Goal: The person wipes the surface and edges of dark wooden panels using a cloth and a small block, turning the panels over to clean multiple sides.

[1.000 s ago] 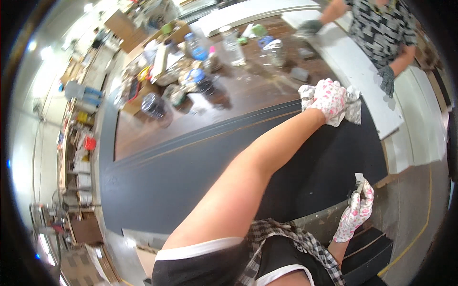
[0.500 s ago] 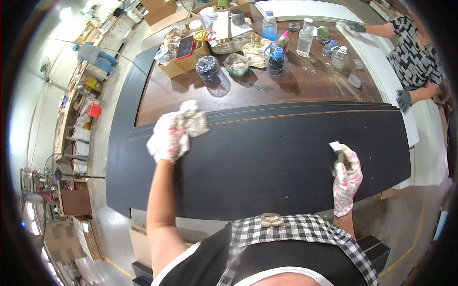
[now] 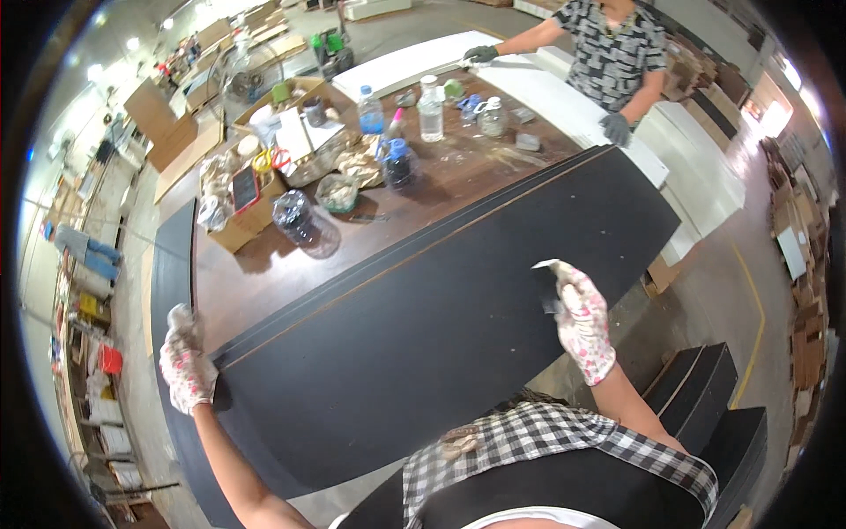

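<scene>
The black panel (image 3: 432, 326) lies flat in front of the person, its long axis slanting from the near left to the far right, with the brown table (image 3: 449, 167) showing beyond its far edge. By the left hand (image 3: 187, 375), a crumpled rag (image 3: 181, 319) is gripped in bent fingers; the hand is placed at the panel's left end, by the far corner, so almost the whole panel lies to the right of these fingers. Whether the rag is pressed down there cannot be told. By the right hand (image 3: 583, 322), a small piece (image 3: 546, 264) with a pale tip is pinched between thumb and fingers; its kind cannot be made out. This hand is held over the right part of the panel, toward the near edge, and contact cannot be judged. The left end is thus nearer the left hand, the right end nearer the right.
</scene>
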Tool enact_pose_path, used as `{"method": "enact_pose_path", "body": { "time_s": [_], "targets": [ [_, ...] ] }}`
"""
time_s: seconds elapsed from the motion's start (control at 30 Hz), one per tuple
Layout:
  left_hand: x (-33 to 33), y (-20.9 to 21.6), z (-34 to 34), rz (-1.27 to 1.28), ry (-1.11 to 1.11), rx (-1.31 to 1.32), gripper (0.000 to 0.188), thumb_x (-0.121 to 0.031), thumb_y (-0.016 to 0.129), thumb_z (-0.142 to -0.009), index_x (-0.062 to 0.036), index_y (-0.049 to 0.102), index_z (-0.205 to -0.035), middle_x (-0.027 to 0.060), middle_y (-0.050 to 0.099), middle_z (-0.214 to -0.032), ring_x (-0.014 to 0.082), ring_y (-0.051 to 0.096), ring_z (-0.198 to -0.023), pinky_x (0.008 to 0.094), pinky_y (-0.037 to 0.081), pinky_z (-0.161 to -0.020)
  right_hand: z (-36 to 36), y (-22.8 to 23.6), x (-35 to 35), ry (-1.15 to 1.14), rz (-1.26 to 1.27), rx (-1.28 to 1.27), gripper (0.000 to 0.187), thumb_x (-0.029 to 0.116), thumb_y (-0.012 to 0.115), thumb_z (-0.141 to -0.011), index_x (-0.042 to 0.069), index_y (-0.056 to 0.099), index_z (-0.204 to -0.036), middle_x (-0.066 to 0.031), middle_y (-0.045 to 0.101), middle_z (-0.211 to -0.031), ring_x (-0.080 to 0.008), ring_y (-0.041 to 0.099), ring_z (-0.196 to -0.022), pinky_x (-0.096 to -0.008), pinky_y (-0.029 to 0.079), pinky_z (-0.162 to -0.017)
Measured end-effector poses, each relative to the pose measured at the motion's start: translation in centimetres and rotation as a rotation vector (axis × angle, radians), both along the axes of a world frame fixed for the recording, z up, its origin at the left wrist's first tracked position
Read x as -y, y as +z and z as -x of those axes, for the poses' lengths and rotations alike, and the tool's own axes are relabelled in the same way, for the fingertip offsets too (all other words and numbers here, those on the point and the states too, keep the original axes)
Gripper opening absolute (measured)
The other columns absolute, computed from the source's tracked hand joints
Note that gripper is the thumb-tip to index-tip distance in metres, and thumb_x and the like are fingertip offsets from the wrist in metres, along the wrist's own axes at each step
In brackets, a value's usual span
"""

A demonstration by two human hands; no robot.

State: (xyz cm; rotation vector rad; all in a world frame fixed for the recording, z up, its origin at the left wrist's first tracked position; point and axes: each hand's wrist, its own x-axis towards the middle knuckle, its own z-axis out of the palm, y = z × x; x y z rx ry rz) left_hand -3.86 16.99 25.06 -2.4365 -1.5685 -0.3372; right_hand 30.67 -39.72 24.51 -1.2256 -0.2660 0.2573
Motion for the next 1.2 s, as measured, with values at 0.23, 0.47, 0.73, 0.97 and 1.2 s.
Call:
{"method": "enact_pose_path", "body": {
  "time_s": [0.23,0.47,0.73,0.97,1.2],
  "targets": [
    [23.5,2.0,-21.5,0.019,-0.861,-0.029,0.029,-0.033,0.061,-0.091,-0.0167,0.069,-0.114,0.0079,0.07,-0.096,0.0317,0.066,-0.091,0.043,0.051,-0.082,-1.5,-0.4,4.8,0.46,-0.572,-0.286,0.033,0.012,0.065,-0.095,0.008,0.061,-0.128,-0.0086,0.061,-0.133,-0.016,0.065,-0.104,-0.0377,0.058,-0.088],
    [30.4,-3.7,-33.9,-0.074,-1.118,0.184,0.042,-0.024,0.063,-0.089,-0.0072,0.063,-0.127,0.0156,0.063,-0.128,0.035,0.061,-0.112,0.0468,0.049,-0.094,-2.4,-1.4,15.5,0.357,-0.452,-0.194,0.035,0.01,0.068,-0.093,0.004,0.061,-0.127,-0.0151,0.059,-0.132,-0.0235,0.062,-0.112,-0.0408,0.055,-0.094],
    [47.5,-0.4,-34.4,0.244,-1.446,-0.037,0.068,-0.038,0.072,-0.081,-0.0033,0.053,-0.137,0.0193,0.052,-0.139,0.0385,0.047,-0.13,0.0511,0.04,-0.105,-3.9,-5.4,19.9,0.119,-0.195,-0.196,0.033,-0.001,0.058,-0.094,-0.001,0.061,-0.127,-0.0116,0.065,-0.128,-0.0066,0.061,-0.092,-0.0205,0.049,-0.082],
    [46.3,-1.1,-19.7,0.173,-1.139,-0.32,0.085,-0.037,0.078,-0.073,-0.0073,0.044,-0.145,0.0169,0.044,-0.146,0.0417,0.042,-0.131,0.0553,0.037,-0.104,-5.9,-7.2,18.9,0.224,-0.385,-0.2,0.032,0.003,0.063,-0.094,0.001,0.06,-0.126,-0.0136,0.064,-0.128,-0.0215,0.061,-0.117,-0.0344,0.05,-0.104],
    [46.6,-0.8,-18.1,-0.018,-1.204,-0.658,0.059,-0.022,0.051,-0.091,-0.007,0.041,-0.147,0.0181,0.04,-0.15,0.0393,0.046,-0.13,0.0494,0.051,-0.096,-6.4,-7.3,19.5,0.394,-0.377,-0.174,0.044,0.013,0.079,-0.084,0.003,0.062,-0.123,-0.0152,0.062,-0.128,-0.0286,0.063,-0.115,-0.0415,0.053,-0.099]
  ]
}}
